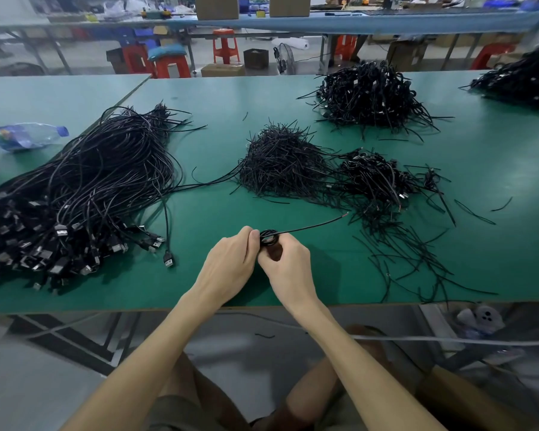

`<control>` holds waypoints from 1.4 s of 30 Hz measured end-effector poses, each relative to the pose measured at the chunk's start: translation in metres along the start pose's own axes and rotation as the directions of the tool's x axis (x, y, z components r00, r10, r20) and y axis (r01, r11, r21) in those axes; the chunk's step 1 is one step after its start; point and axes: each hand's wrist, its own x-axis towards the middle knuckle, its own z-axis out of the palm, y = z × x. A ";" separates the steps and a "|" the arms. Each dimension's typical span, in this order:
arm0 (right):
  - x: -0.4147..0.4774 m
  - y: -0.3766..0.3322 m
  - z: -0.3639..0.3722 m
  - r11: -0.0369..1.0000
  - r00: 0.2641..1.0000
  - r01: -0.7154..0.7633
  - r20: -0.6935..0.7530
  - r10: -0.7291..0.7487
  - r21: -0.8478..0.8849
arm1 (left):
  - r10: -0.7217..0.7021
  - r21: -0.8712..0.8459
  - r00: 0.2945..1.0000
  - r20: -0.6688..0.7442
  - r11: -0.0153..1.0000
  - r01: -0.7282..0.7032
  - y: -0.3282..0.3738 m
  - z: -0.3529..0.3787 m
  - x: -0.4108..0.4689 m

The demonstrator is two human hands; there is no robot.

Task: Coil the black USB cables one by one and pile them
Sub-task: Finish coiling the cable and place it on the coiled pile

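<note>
Uncoiled black USB cables (84,194) sprawled at the left of the green table (199,98). Near its front edge, the left hand (231,262) and right hand (288,269) pinched one cable wound into a small tight coil (269,237), its thin tail pointing right toward the coiled pile (371,178).

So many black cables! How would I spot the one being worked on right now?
Look at the near edge of the green table, in the middle, where the left hand and right hand meet. Pinched between them is a black cable wound into a small ring. Unlike the heaps around it, it is the only one held, with one straight tail pointing right.
</note>
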 end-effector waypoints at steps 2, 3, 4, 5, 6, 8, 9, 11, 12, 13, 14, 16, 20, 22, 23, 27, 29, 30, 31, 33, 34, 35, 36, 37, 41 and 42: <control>0.001 0.000 -0.001 1.000 1.000 0.002 0.001 -0.002 0.006 | 0.000 -0.020 1.000 0.003 1.000 0.000 -0.001 0.000 0.000; 0.000 -0.001 -0.001 1.000 1.000 0.004 0.003 -0.004 0.009 | -0.001 -0.035 1.000 0.005 0.999 0.001 -0.001 -0.001 0.000; 0.000 -0.001 -0.002 1.000 1.000 0.005 0.006 -0.005 0.013 | -0.008 -0.056 1.000 0.010 0.998 0.009 -0.002 -0.001 0.000; -0.001 -0.001 -0.002 1.000 1.000 0.007 0.007 -0.007 0.020 | -0.025 -0.084 1.000 0.018 0.996 0.027 -0.003 -0.002 -0.001; -0.001 -0.001 -0.002 1.000 1.000 0.011 0.005 -0.011 0.026 | -0.050 -0.118 0.998 0.030 0.992 0.053 -0.005 -0.004 -0.002; -0.002 -0.001 -0.002 0.999 1.000 0.021 0.002 -0.021 0.029 | -0.090 -0.177 0.994 0.065 0.979 0.100 -0.009 -0.009 -0.005; -0.001 -0.001 -0.001 0.999 1.000 0.024 0.006 -0.024 0.028 | -0.096 -0.200 0.991 0.089 0.973 0.112 -0.012 -0.013 -0.007; -0.001 -0.001 0.001 0.999 0.999 0.028 0.015 -0.029 0.025 | -0.110 -0.271 0.983 0.145 0.951 0.147 -0.014 -0.021 -0.009; -0.002 -0.001 0.001 0.999 0.999 0.032 0.018 -0.033 0.026 | -0.126 -0.332 0.976 0.178 0.926 0.180 -0.013 -0.023 -0.010; -0.002 -0.001 0.002 0.999 0.999 0.037 0.021 -0.038 0.029 | -0.135 -0.406 0.967 0.217 0.888 0.215 -0.010 -0.026 -0.010; -0.002 -0.001 0.001 0.999 0.999 0.040 0.026 -0.041 0.037 | -0.131 -0.474 0.957 0.259 0.846 0.244 -0.006 -0.027 -0.011; -0.003 -0.001 -0.001 0.996 0.999 0.033 0.038 -0.037 0.083 | -0.096 -0.546 0.944 0.316 0.795 0.264 0.000 -0.031 -0.012; -0.001 0.000 -0.008 0.986 0.997 0.038 0.053 -0.047 0.165 | 0.071 -0.595 0.930 0.361 0.785 0.171 0.001 -0.048 -0.012; 0.001 0.000 -0.010 0.987 0.996 0.051 0.061 -0.060 0.150 | 0.128 -0.544 0.908 0.400 0.831 0.122 0.001 -0.058 -0.012; 0.001 0.000 -0.010 0.987 0.995 0.056 0.075 -0.068 0.151 | 0.133 -0.468 0.897 0.422 0.879 0.090 0.002 -0.061 -0.011; 0.003 -0.001 -0.011 0.978 0.993 0.025 0.110 -0.048 0.206 | 0.091 0.069 0.933 0.348 0.990 -0.122 0.007 -0.068 -0.007; 0.003 -0.001 -0.013 0.973 0.991 0.012 0.128 -0.043 0.231 | 0.176 0.248 0.954 0.242 0.939 -0.237 0.011 -0.070 -0.008; 0.003 -0.002 -0.013 0.970 0.989 0.007 0.142 -0.043 0.243 | 0.221 0.279 0.955 0.200 0.921 -0.272 0.013 -0.071 -0.008; 0.002 -0.002 -0.013 0.967 0.987 -0.002 0.154 -0.038 0.254 | 0.256 0.286 0.951 0.173 0.911 -0.297 0.015 -0.071 -0.007; 0.002 -0.003 -0.013 0.962 0.984 -0.039 0.177 -0.010 0.269 | 0.252 0.279 0.949 0.188 0.913 -0.298 0.018 -0.069 -0.004; 0.002 -0.003 -0.013 0.960 0.982 -0.059 0.186 0.007 0.273 | 0.223 0.293 0.954 0.201 0.915 -0.276 0.019 -0.066 -0.003; 0.003 -0.003 -0.013 0.958 0.981 -0.072 0.193 0.019 0.276 | 0.203 0.321 0.960 0.193 0.911 -0.257 0.021 -0.062 -0.002; 0.002 -0.003 -0.013 0.957 0.981 -0.080 0.194 0.025 0.279 | 0.197 0.349 0.966 0.167 0.905 -0.245 0.024 -0.058 -0.003; 0.002 -0.003 -0.013 0.955 0.981 -0.080 0.192 0.025 0.284 | 0.199 0.367 0.971 0.130 0.900 -0.233 0.027 -0.053 -0.003; 0.001 -0.001 -0.013 0.936 0.984 -0.083 0.175 0.024 0.341 | 0.101 0.395 0.995 0.009 0.914 -0.096 0.036 -0.041 -0.005; 0.001 -0.001 -0.013 0.933 0.986 -0.085 0.166 0.028 0.349 | 0.073 0.406 0.997 0.001 0.911 -0.067 0.037 -0.039 -0.003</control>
